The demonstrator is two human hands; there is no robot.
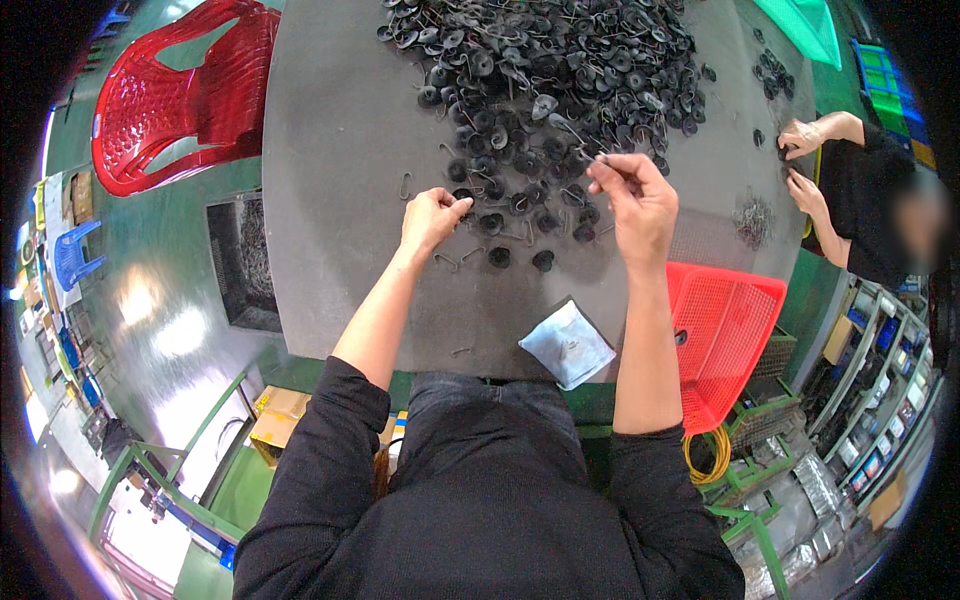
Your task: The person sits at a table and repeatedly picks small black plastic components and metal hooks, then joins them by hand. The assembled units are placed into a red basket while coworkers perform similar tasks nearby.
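Left hand (434, 220), at the pile (560, 60)'s near-left edge, pinches a black disc (462, 194); right hand (640, 205), over the pile's near-right side, pinches a wire hook (590, 153)

Bright indoor light; white glare on green floor (172, 262); straight edges bowed; corners black.

- from here I see tons of round black discs (580, 80), messily heaped on the grey table (330, 130)
- thin bent metal hooks (403, 185), a few lying loose nearby
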